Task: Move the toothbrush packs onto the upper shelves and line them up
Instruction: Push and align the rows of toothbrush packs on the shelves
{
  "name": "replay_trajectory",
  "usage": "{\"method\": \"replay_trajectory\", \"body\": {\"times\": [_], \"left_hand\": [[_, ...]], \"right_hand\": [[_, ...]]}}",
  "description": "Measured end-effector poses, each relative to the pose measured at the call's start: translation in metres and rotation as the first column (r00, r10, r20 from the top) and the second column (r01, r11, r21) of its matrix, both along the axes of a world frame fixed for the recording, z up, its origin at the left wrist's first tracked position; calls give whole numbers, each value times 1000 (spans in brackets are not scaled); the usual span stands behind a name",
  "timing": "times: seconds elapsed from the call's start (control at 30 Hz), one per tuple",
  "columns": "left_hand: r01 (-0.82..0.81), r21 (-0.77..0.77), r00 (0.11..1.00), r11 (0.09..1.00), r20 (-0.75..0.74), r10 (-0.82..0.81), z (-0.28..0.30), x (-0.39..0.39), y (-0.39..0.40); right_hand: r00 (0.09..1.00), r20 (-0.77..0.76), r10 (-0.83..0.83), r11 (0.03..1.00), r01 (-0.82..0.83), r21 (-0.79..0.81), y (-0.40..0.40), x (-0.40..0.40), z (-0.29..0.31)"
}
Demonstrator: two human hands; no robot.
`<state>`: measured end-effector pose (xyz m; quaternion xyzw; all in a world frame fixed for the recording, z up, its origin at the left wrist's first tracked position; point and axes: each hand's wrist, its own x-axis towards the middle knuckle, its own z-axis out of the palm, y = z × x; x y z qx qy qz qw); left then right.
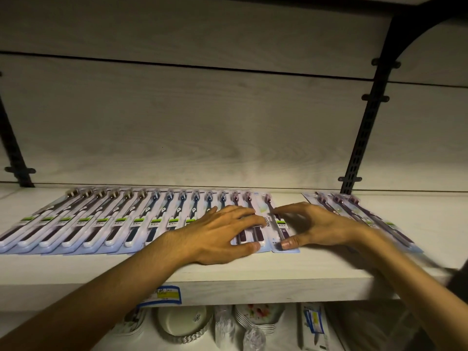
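Observation:
A long row of overlapping toothbrush packs (106, 221) lies flat on the pale wooden upper shelf (228, 277), heads toward the back wall. My left hand (217, 231) rests palm down on the packs at the row's right end. My right hand (314, 224) arches over a single purple toothbrush pack (274, 219), thumb on its near edge and fingertips on its far side. To the right, a separate small group of purple packs (359, 211) lies fanned, partly hidden by my right wrist.
Black slotted uprights (364, 127) and brackets stand against the wooden back panel. A blue price label (164, 295) is stuck on the shelf's front edge. Below, a lower shelf holds stacked bowls (182, 323), plates (258, 317) and a boxed item (314, 325).

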<state>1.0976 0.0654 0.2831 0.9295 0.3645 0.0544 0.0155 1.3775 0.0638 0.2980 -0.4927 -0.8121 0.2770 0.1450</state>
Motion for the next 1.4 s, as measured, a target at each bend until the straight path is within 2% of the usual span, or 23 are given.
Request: {"method": "replay_trajectory", "body": {"times": [0.4, 0.5, 0.53, 0.57, 0.63, 0.67, 0.8, 0.93, 1.07, 1.17, 1.3, 1.4], "left_hand": [[7, 3, 1000, 1000, -1, -7, -1, 0, 1], [-1, 7, 1000, 1000, -9, 2, 0, 0, 1], [-4, 12, 1000, 1000, -13, 4, 1, 0, 0], [-5, 19, 1000, 1000, -15, 6, 2, 0, 1], [-3, 31, 1000, 1000, -10, 3, 4, -1, 0], [0, 34, 1000, 999, -3, 0, 5, -1, 0], [16, 50, 1000, 999, -6, -16, 13, 3, 0], [60, 30, 997, 998, 44, -62, 20, 16, -3], [86, 13, 996, 996, 36, -86, 15, 28, 0], [88, -12, 995, 996, 40, -87, 7, 29, 3], [80, -15, 997, 997, 10, -79, 3, 29, 4], [72, -23, 997, 997, -24, -73, 2, 29, 2]], "right_hand": [[997, 69, 22, 998, -26, 61, 3, -18, -2], [1000, 23, -4, 1000, 4, 17, -1, -14, -1], [998, 31, -49, 997, 47, 59, 0, -8, -3], [989, 88, -121, 977, 103, 186, 3, 0, -3], [926, 255, -279, 861, 123, 493, 13, 22, -2], [888, 308, -340, 816, 116, 566, 16, 33, -1], [743, 405, -532, 766, 220, 604, 14, 63, 6], [640, 507, -578, 774, 234, 588, 8, 71, 6], [645, 538, -544, 797, 195, 572, 6, 71, -4], [669, 505, -545, 782, 189, 594, 6, 64, -6], [780, 408, -474, 817, 218, 534, 1, 37, -3], [898, 227, -377, 874, 263, 410, -4, 28, 3]]}}
